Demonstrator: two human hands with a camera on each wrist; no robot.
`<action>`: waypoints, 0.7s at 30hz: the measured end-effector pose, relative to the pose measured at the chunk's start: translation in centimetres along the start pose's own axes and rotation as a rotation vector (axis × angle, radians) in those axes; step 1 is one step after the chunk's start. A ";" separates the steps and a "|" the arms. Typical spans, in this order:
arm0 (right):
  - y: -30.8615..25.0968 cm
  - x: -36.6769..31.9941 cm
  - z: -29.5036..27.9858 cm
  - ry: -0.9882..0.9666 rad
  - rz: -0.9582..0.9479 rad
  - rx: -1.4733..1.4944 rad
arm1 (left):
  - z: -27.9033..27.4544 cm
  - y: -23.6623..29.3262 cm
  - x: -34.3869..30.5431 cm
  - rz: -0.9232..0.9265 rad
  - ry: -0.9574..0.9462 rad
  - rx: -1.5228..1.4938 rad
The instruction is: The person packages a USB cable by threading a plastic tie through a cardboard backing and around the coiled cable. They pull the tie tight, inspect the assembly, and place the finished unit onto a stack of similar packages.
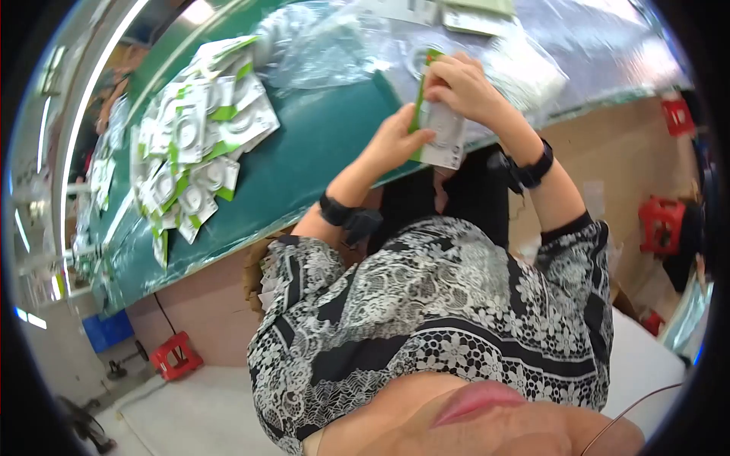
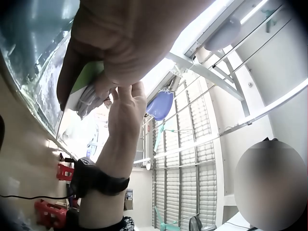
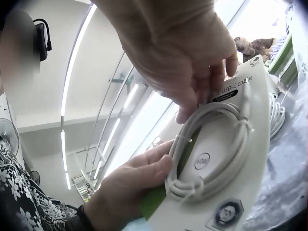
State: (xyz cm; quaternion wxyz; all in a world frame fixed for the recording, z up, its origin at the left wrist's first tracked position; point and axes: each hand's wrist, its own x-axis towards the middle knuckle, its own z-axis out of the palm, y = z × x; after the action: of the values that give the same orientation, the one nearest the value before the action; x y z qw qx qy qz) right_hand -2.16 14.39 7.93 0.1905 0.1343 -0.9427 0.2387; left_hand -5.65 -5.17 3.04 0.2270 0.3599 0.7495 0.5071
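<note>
My left hand point(image 1: 397, 142) grips the lower side of a white and green card point(image 3: 255, 144), its thumb lying on the front. On the card sits a coiled white USB-C cable point(image 3: 180, 159), bound with clear ties. My right hand point(image 3: 185, 62) is at the top of the coil, fingers curled, thumb and fingertips pinching the cable's upper edge. In the left wrist view my left hand point(image 2: 120, 43) covers most of the card, and only a green strip of its back shows.
On the left of the green table point(image 1: 319, 137) lies a heap of cable cards point(image 1: 190, 137). Clear plastic bags point(image 1: 327, 45) lie behind. A bag of white cables point(image 1: 525, 72) sits right of my right hand. Red stools point(image 1: 660, 224) stand on the floor.
</note>
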 end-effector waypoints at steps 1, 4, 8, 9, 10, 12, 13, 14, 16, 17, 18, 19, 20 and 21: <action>-0.1 0.5 0.5 0.052 0.046 0.001 | -0.5 -0.4 0.0 -0.005 0.041 0.030; -1.5 0.6 -1.2 0.368 0.051 0.080 | -1.5 -2.3 0.7 0.039 0.101 -0.312; -2.3 -3.2 -2.5 0.523 0.267 0.305 | -10.8 -4.5 1.8 -0.036 0.414 -0.458; -1.6 -4.9 -2.0 0.394 0.418 0.365 | -13.8 -5.1 1.9 -0.036 0.550 -0.458; -1.1 -6.4 -1.4 0.264 0.569 0.418 | -16.9 -6.2 2.1 0.008 0.680 -0.470; -0.8 -9.4 0.3 0.189 0.579 0.537 | -22.2 -4.9 1.7 0.147 0.825 -0.576; -0.7 -10.5 0.9 0.100 0.582 0.661 | -24.5 -4.1 1.3 0.246 0.894 -0.619; -0.7 -11.1 1.4 0.115 0.600 0.658 | -24.9 -6.4 2.4 0.240 0.872 -0.623; -1.6 -12.4 2.5 0.055 0.608 0.773 | -38.1 -10.0 -0.2 0.246 0.941 0.270; -2.0 -12.9 2.6 0.029 0.611 0.829 | -39.5 -13.5 1.5 0.260 0.930 0.716; -2.3 -13.0 2.5 0.052 0.636 0.825 | -42.0 -13.8 1.3 0.259 0.857 -0.255; -2.5 -13.0 2.4 0.030 0.628 0.826 | -42.7 -13.8 1.4 0.187 0.650 -1.206; -2.6 -13.1 2.1 0.005 0.621 0.828 | -39.8 -12.0 1.6 0.169 0.618 -1.213; -2.6 -13.2 2.0 -0.023 0.609 0.833 | -36.0 -9.0 1.0 0.237 0.817 -1.178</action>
State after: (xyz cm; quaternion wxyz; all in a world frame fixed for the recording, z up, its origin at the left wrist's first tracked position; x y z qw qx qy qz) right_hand 9.92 13.35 1.77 0.0323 -0.0790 -0.7662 0.6370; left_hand -34.49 -27.96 8.54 0.0287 0.0385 0.3331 0.9417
